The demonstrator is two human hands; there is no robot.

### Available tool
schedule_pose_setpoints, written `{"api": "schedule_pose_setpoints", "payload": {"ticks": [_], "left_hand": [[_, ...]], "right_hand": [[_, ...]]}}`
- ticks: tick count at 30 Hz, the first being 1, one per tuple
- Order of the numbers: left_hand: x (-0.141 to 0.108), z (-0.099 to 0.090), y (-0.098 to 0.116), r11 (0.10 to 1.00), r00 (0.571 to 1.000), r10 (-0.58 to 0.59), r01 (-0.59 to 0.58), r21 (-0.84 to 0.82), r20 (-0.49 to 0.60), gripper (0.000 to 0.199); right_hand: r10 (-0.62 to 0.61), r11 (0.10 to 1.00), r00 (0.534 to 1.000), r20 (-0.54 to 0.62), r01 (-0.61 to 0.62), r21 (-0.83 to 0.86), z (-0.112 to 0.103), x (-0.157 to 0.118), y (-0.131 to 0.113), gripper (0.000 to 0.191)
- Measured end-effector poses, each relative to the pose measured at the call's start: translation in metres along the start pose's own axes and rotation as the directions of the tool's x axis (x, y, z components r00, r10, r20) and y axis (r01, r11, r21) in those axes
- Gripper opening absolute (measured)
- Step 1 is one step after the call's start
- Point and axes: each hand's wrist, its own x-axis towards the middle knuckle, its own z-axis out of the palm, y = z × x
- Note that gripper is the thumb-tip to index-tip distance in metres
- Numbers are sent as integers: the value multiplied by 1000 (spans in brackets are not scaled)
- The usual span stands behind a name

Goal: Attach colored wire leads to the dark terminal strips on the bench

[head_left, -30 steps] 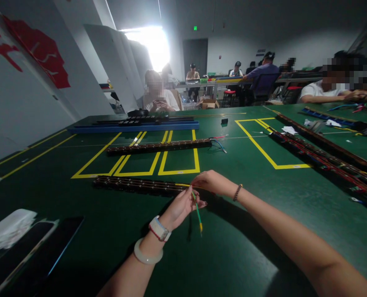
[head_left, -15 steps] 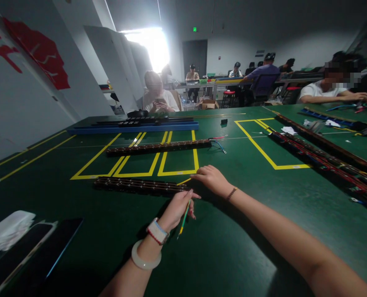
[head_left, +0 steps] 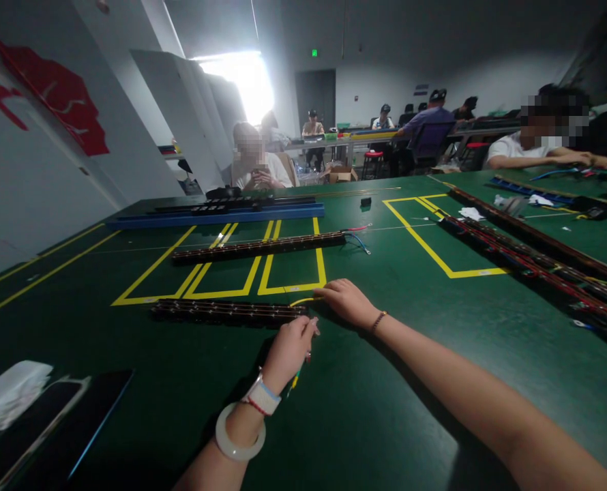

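A dark strip assembly [head_left: 226, 311] lies across the green table [head_left: 385, 409] in front of me. My left hand [head_left: 290, 348] is at its right end, fingers closed round a green-yellow wire [head_left: 295, 382] whose tip hangs below the palm. My right hand [head_left: 347, 300] pinches a yellow wire [head_left: 302, 301] that runs left to the strip's end. Farther back lies a second dark strip [head_left: 257, 247], with a red wire [head_left: 357, 228] and a blue wire [head_left: 359, 242] at its right end.
A blue tray [head_left: 216, 217] with black strips stands at the back. Wired strips [head_left: 528, 262] lie at right. A dark flat device [head_left: 99, 423] and white cloth [head_left: 11, 389] are at lower left. People sit beyond the table.
My left hand has turned and its fingers have drawn in, hiding more of the green-yellow wire. More of the yellow wire shows beside my right hand. The view has shifted slightly.
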Motion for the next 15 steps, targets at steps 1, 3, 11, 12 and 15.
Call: {"api": "schedule_pose_setpoints", "payload": {"ticks": [1,3,11,12,15], "left_hand": [[-1,-3,2,995,998,45,-41,91,-43,39],[-3,-8,4,965,986,138,-113,236,-94,36],[5,-16,-8,813,932,362,-295,503,-38,31],[7,-17,-10,805,924,381,-317,501,-26,31],[9,-20,-15,810,917,399,-339,479,-26,31]], "right_hand": [[10,1000,1000,-18,-10,13,-1,0,0,33],[13,999,999,-34,-12,35,-3,-1,-1,32],[-5,998,1000,-17,6,63,-3,-1,-3,33],[-3,998,1000,-17,4,64,-3,-1,-3,32],[-6,997,1000,-21,8,73,-1,-2,-1,32]]}}
